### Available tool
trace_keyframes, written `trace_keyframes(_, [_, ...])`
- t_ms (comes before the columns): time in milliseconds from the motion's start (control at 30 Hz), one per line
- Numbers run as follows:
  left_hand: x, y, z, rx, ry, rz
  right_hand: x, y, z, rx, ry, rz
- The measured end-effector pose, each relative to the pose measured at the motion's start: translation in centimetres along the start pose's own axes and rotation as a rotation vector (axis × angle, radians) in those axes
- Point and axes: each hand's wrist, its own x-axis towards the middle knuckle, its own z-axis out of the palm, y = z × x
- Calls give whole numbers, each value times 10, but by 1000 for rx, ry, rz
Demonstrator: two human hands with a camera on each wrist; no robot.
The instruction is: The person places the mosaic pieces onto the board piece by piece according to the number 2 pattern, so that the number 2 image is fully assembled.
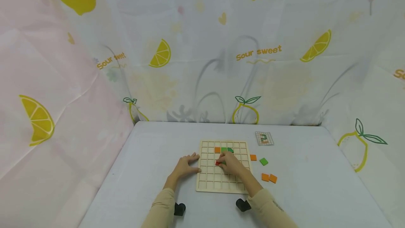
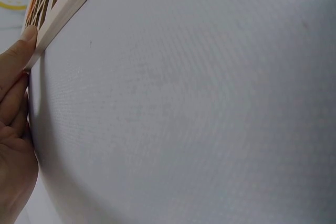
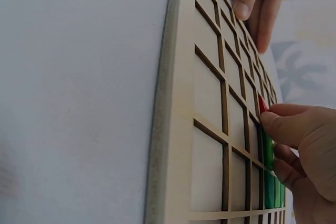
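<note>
A lemon-print sheet (image 1: 202, 27) is hanging behind the desk (image 1: 152, 136). The left hand (image 1: 183, 166), fingers spread, is touching the board's (image 1: 209, 185) edge; the right hand (image 1: 232, 164) is pinching 1 red tile (image 1: 217, 163) near the board's middle. Neat seating is likely calling for squared corners.

Soft even light, dimmer wrist views

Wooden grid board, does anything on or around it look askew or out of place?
Mildly: right of the board, three orange tiles and a green tile lie loose on the table at uneven angles, outside the cells. No spill or damage stands out.
</note>
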Motion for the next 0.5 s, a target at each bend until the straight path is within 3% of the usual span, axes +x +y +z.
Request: trace_keyframes(500, [0, 0, 0, 11, -1, -5, -13, 5, 22, -125, 222, -17])
